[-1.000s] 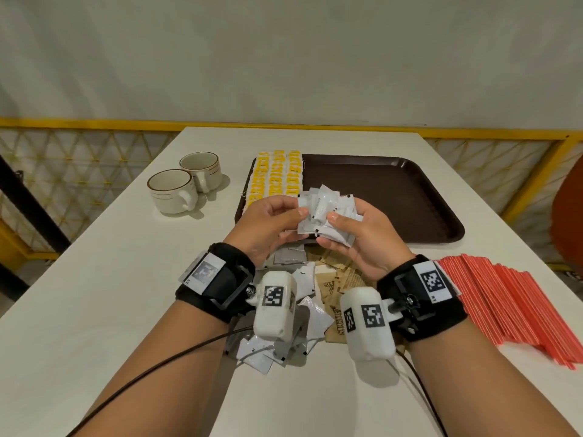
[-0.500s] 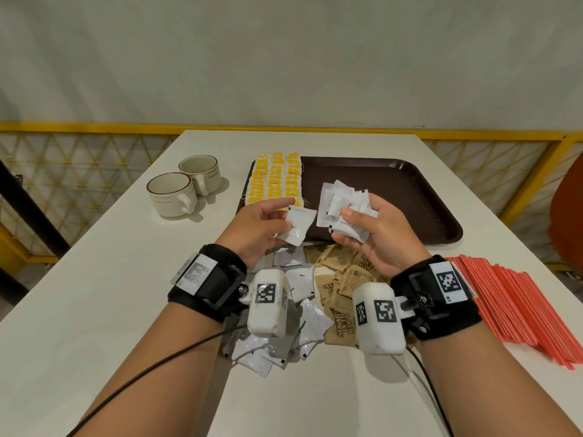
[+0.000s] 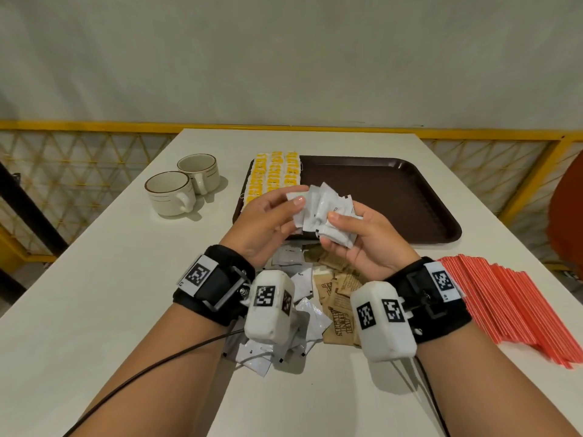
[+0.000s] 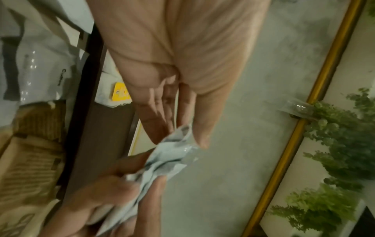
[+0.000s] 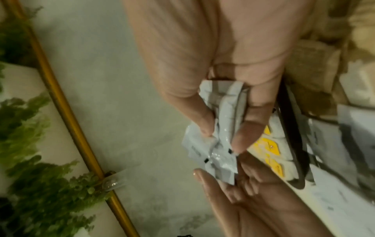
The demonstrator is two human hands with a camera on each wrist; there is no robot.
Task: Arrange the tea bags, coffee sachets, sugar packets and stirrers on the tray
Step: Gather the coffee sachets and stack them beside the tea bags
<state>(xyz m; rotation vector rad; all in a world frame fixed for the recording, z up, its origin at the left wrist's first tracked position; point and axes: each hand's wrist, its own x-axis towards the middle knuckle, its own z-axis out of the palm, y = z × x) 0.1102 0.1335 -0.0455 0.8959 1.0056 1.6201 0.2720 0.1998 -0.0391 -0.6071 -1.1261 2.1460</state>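
My right hand (image 3: 334,222) grips a fanned stack of white sachets (image 3: 328,212) above the near edge of the brown tray (image 3: 394,197). My left hand (image 3: 296,198) pinches one white sachet by thumb and fingers against the left side of that stack. Rows of yellow tea bags (image 3: 273,175) fill the tray's left end. In the right wrist view my right hand (image 5: 221,133) clamps the stack of sachets (image 5: 215,154). In the left wrist view my left hand (image 4: 182,133) meets the sachets (image 4: 172,154). Loose white sachets (image 3: 303,313) and brown sugar packets (image 3: 339,298) lie under my wrists. Red stirrers (image 3: 511,304) lie to the right.
Two beige cups (image 3: 179,187) stand left of the tray on the white table (image 3: 94,294). Most of the tray's right part is bare. A yellow railing (image 3: 94,126) runs behind the table, and an orange chair (image 3: 568,216) is at the right edge.
Half a second ago my left hand held a single sachet apart from the stack. It has moved right and brought that sachet against the stack in my right hand.
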